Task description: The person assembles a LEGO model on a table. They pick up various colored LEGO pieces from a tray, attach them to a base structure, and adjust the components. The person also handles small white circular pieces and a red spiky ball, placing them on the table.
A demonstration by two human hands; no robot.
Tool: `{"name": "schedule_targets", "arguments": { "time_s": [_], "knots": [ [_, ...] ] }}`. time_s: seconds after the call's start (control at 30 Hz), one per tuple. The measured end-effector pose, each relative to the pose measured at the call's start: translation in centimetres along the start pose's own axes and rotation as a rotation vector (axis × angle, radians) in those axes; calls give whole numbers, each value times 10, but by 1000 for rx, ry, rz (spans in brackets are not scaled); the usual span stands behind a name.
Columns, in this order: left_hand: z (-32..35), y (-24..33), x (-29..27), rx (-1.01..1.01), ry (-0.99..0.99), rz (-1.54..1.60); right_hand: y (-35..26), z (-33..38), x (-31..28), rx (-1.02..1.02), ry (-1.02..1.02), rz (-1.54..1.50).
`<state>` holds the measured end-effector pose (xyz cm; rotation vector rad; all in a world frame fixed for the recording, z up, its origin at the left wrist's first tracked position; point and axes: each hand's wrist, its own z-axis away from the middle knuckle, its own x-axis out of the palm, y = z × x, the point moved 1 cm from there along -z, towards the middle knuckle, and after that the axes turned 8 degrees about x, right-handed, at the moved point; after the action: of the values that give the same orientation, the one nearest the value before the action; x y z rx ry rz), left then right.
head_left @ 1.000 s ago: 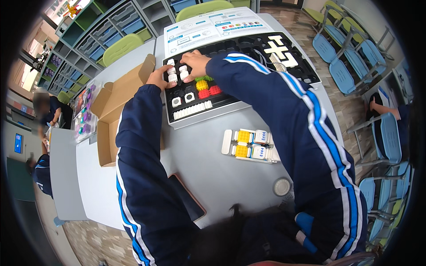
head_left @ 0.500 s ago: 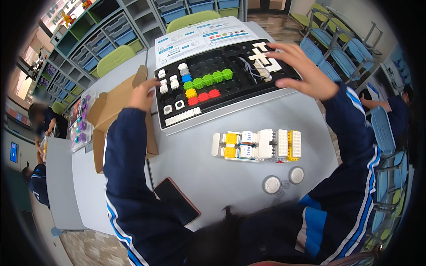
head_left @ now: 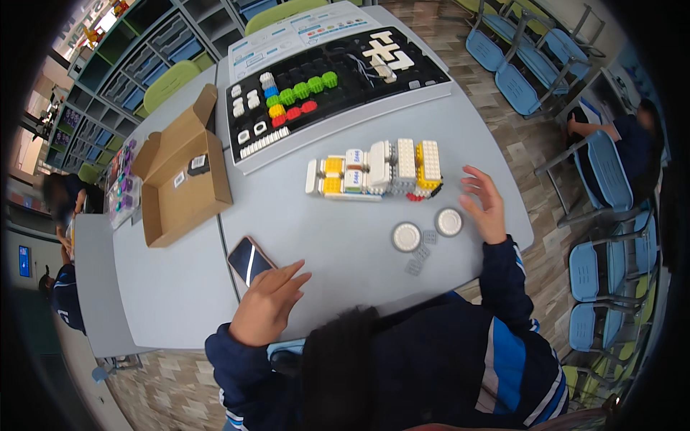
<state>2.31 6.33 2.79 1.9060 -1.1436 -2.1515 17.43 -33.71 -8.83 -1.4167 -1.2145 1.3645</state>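
Left hand (head_left: 267, 305), lower left of centre: empty; fingers extended, slightly parted, closed on nothing. It overlaps the corner of a dark phone (head_left: 249, 260); contact I cannot tell.

Two white-and-grey wheels (head_left: 406, 237), right of centre, with small grey pieces (head_left: 430, 237) lying just beside them, loose on the desk (head_left: 345, 287).

Right hand (head_left: 489, 208), right of the wheels: thumb and fingers spread apart, nothing between them.

Change noted: half a second ago both hands were up at the black kit tray (head_left: 345, 126); now both are away from it, over the near part of the desk. Both are empty and free, I judge, and the loose parts lie closer to them than the tray.

Brick model (head_left: 379, 169), white, yellow and grey, centre of frame: standing on the desk, untouched, near the right hand. The wheels and grey pieces lie on its near side, in the way of a straight reach from below.

Open cardboard box (head_left: 190, 219), left: a black item (head_left: 198, 164) inside.

Kit tray, upper centre: a row of green pieces (head_left: 309, 87); white connectors (head_left: 388, 54). Printed sheet (head_left: 287, 36) behind.

Farthest: green chair (head_left: 171, 85), upper left; blue chairs (head_left: 604, 169), right.
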Motion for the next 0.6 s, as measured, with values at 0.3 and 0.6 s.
{"name": "schedule_targets", "arguments": {
  "time_s": [0.3, 0.6],
  "knots": [
    [-25, 4, 78, -149, 524, 38, -8, -8, 50, -250, -19, 333],
    [-85, -25, 119, -127, 847, 109, -2, -16, 55, -238, 6, 333]
  ]
}}
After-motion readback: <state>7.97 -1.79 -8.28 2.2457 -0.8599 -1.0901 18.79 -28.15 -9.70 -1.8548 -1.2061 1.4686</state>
